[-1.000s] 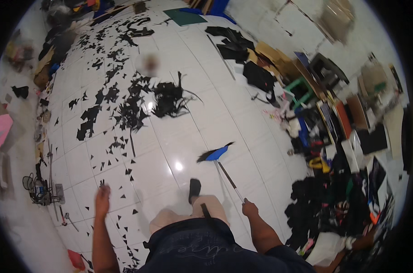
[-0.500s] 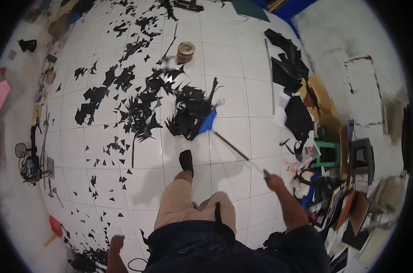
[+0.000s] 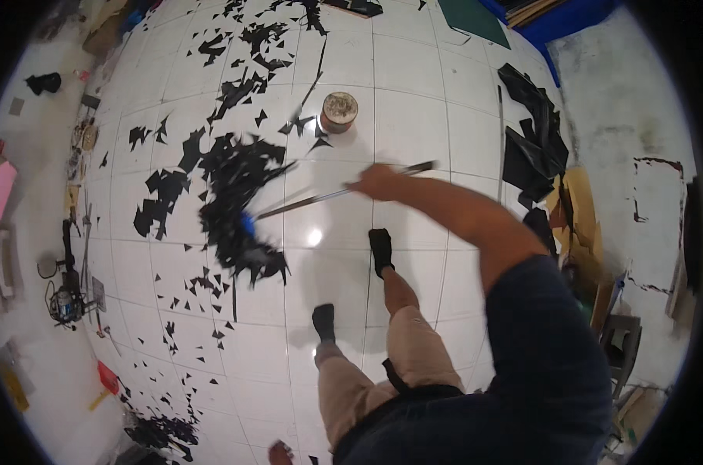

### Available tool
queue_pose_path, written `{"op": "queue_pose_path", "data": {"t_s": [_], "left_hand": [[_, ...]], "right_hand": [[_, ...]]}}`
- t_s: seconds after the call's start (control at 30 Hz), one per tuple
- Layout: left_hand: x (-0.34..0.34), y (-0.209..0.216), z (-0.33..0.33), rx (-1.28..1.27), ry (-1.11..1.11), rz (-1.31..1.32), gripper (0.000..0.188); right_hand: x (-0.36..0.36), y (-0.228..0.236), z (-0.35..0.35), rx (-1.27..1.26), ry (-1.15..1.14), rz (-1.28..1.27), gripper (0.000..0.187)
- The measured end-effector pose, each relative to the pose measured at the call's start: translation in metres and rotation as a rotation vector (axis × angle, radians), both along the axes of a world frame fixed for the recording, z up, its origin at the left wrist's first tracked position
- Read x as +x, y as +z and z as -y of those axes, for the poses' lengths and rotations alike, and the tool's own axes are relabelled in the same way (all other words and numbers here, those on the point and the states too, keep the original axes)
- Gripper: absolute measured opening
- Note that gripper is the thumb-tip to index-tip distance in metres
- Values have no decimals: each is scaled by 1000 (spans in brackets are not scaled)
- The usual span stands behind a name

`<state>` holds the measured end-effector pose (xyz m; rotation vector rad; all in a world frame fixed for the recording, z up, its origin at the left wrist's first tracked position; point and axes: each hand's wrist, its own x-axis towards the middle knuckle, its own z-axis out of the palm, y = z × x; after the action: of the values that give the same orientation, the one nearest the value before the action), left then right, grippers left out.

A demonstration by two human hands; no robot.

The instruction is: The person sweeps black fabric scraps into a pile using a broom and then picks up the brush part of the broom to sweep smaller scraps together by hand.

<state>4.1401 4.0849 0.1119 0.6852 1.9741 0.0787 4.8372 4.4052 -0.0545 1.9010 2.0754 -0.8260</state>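
Right hand (image 3: 377, 183): the shaft of a broom (image 3: 309, 202) was grasped in it, the arm being stretched across toward the left.
Broom: it was held slantwise, its upper end extended past the fist, its blue head (image 3: 248, 225) sunk among black scraps (image 3: 243, 167) and partly hidden by them.
Left hand (image 3: 280, 452): only a part was shown at the lower edge, blurred; whether anything was grasped could not be told.
Scraps: they were heaped in a curved pile around the broom head, with small triangular pieces (image 3: 207, 283) strewn nearby.
Round container (image 3: 339, 114): it was stood on the tiled floor (image 3: 421, 128), beyond the right hand.
Feet: dark socks (image 3: 381, 249) were worn, both planted apart from the pile.
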Motion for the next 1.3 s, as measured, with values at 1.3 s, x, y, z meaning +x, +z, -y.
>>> {"op": "queue_pose_path", "data": {"t_s": [1.3], "left_hand": [[533, 29, 246, -220, 669, 151, 42]], "right_hand": [[321, 4, 256, -182, 20, 64, 50]]}}
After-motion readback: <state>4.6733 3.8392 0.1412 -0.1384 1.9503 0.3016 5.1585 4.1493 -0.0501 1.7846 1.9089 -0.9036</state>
